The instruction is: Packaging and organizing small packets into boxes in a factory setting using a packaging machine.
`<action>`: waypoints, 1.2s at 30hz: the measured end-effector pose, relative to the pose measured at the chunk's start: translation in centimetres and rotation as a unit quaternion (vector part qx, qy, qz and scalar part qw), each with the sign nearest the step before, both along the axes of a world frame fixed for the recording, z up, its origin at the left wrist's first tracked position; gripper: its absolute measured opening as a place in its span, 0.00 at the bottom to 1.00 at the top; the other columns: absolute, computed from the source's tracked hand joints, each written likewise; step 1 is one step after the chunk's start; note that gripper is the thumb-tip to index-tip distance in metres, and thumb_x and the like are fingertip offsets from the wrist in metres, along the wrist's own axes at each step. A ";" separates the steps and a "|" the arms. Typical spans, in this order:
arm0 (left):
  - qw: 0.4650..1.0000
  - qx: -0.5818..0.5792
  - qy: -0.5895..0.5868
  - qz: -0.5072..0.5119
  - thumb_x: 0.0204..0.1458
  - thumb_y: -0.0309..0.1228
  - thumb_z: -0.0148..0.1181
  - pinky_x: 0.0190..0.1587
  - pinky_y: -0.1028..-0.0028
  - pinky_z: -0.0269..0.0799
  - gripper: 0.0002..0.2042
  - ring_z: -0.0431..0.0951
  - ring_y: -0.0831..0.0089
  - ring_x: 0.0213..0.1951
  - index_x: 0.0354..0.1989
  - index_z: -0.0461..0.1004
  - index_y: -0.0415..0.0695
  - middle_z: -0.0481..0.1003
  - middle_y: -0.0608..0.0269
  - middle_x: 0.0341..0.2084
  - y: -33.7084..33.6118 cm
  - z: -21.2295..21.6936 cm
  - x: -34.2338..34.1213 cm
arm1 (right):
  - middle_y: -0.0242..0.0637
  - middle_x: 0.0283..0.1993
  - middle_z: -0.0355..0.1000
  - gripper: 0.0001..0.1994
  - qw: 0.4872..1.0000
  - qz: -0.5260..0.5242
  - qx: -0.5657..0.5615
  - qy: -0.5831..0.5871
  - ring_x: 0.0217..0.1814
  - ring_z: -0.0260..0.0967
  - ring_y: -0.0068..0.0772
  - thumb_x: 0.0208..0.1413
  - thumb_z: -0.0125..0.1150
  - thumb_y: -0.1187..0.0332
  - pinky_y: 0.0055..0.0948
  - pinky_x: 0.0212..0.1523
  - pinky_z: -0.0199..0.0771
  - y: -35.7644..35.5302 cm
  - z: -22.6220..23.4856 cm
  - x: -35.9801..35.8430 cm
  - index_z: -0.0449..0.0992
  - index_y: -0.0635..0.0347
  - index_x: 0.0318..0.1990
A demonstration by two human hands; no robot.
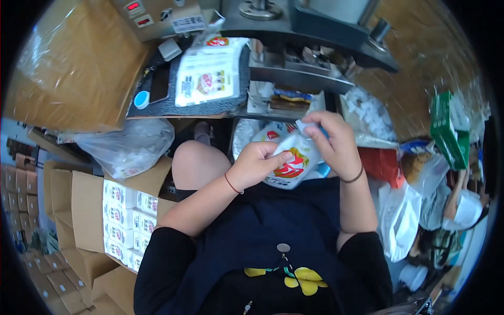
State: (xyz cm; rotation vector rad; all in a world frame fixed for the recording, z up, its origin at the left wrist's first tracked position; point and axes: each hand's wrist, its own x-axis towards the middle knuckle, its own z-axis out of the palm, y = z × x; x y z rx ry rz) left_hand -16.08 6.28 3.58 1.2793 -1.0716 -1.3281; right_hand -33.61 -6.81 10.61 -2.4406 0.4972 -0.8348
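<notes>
Above my lap, my left hand (255,165) grips a white plastic pouch (292,169) with red, yellow and green print, thumb on its front face. Opposite it, my right hand (336,143) pinches the pouch's upper end, where a small white flap sticks up between thumb and forefinger. Whether that flap is still joined to the pouch I cannot tell. Behind the pouch lie more printed white pouches (270,131), partly covered by my hands. On the dark work surface ahead, a stack of flat printed pouches (208,79) rests left of the machine's metal slot (294,73).
An open carton (88,210) with rows of small white printed boxes (118,212) stands at the left, below a clear bag (128,147). A blue-lidded tub (142,100) and a phone (160,81) lie on the work surface. White scraps (367,110) and a green box (449,128) are at the right.
</notes>
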 end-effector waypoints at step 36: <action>0.966 -0.113 0.015 0.230 0.66 0.29 0.51 0.46 0.78 0.72 0.12 0.76 0.82 0.40 0.48 0.76 0.33 0.80 0.63 0.39 0.8 -2.2 8.2 | 0.32 0.34 0.63 0.02 0.981 -0.156 0.057 -0.100 0.36 0.62 0.23 0.61 0.52 0.76 0.24 0.39 0.64 -2.0 -4.2 -4.3 0.68 0.63 0.38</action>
